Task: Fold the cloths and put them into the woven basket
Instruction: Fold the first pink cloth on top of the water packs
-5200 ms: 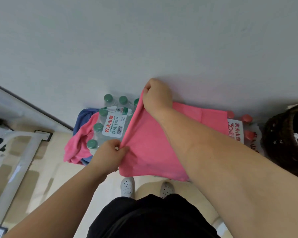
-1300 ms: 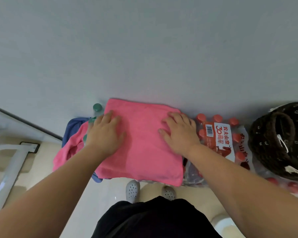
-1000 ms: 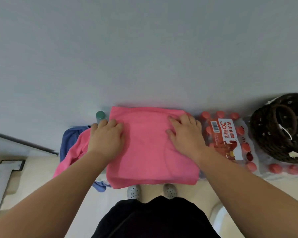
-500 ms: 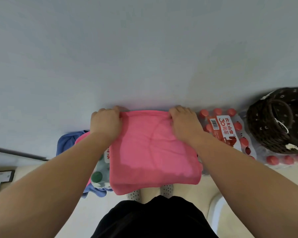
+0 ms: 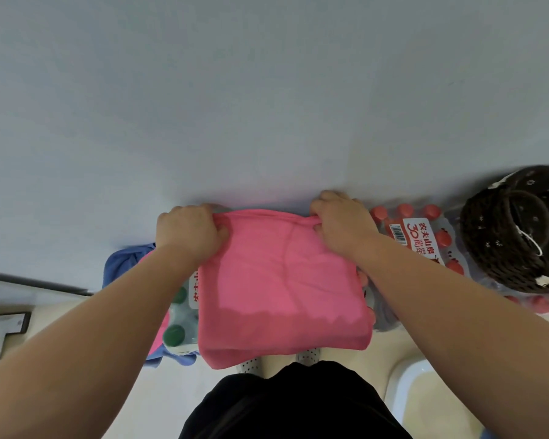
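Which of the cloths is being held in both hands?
The large pink cloth in the middle, gripped at its far corners; the blue cloth lies untouched, crumpled at the left.

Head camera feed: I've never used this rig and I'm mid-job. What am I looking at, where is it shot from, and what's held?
No machine here: a person works with bare hands, and the one wide-angle camera sits on their head, looking down past their arms. The left hand and right hand each have a closed grip on the far corners of a folded pink cloth. It rests on shrink-wrapped packs of bottles, green-capped on the left and red-capped on the right. More pink and blue cloths lie heaped at the left. The woven basket, dark brown, stands at the far right.
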